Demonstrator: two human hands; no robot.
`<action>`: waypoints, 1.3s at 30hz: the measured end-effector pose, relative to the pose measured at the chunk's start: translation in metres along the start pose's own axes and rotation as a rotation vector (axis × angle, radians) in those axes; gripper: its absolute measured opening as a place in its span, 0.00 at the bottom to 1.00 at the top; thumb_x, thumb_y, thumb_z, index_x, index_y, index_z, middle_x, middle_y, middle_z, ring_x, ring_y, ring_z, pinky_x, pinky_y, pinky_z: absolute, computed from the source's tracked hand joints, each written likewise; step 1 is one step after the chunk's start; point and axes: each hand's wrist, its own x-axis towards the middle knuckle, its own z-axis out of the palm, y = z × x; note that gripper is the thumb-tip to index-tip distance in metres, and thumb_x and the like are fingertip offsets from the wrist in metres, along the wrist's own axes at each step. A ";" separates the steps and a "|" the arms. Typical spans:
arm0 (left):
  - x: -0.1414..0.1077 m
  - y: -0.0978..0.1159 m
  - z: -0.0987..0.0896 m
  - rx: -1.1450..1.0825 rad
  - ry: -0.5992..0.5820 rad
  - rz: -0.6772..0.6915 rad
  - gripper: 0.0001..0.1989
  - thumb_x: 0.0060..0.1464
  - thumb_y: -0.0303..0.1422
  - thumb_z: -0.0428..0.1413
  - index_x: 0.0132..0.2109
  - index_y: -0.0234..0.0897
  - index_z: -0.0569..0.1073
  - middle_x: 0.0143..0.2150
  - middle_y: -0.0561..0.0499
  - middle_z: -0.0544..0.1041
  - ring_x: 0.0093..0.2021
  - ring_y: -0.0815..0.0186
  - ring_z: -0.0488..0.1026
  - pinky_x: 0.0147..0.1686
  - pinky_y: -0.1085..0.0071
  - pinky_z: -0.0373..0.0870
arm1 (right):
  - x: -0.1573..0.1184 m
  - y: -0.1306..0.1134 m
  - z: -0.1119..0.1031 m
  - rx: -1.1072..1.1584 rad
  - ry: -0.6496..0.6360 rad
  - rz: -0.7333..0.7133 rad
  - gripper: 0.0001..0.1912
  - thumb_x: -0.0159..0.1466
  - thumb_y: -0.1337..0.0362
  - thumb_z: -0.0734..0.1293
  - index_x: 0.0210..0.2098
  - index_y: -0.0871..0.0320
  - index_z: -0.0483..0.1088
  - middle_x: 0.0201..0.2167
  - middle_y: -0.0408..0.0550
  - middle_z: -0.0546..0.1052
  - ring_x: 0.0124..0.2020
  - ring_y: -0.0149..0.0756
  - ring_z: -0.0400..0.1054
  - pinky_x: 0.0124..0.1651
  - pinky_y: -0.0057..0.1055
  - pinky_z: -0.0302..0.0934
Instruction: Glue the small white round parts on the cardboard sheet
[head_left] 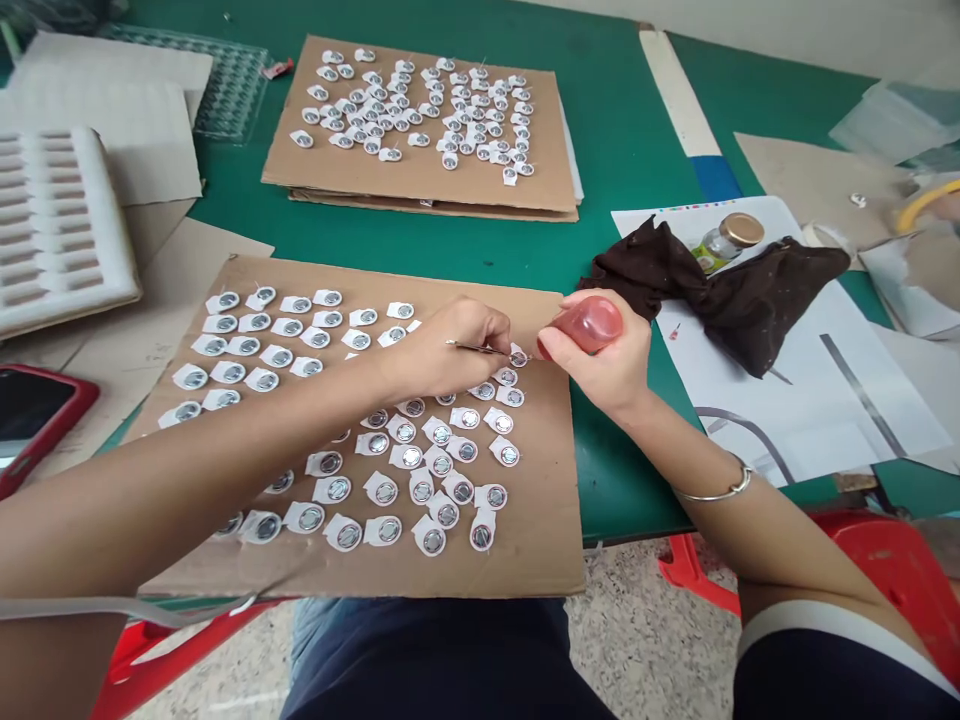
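Note:
My left hand (457,350) is closed on thin metal tweezers (471,347), low over the right part of a cardboard sheet (551,500). Wrapped in the fingers of my right hand (611,355) is a reddish translucent squeeze bottle (589,325), its narrow end pointing left toward the tweezers' side. Between the two hands lies a small round part with a white tab (517,356). Several rows of similar silver-and-white parts (382,488) cover the sheet, some hidden under my left hand and forearm.
A second cardboard stack (420,185) with more such parts lies farther back. At left are a white foam tray (67,220) and a red-cased phone (45,415). Dark cloth (750,310) and a gold-lidded jar (731,240) rest on paper at right.

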 end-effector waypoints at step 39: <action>-0.003 -0.002 -0.001 -0.033 -0.013 0.014 0.06 0.48 0.22 0.53 0.30 0.32 0.74 0.26 0.52 0.76 0.27 0.70 0.72 0.25 0.76 0.65 | -0.009 0.005 0.001 0.056 0.050 -0.015 0.09 0.52 0.60 0.70 0.27 0.56 0.66 0.24 0.43 0.72 0.26 0.34 0.67 0.33 0.36 0.64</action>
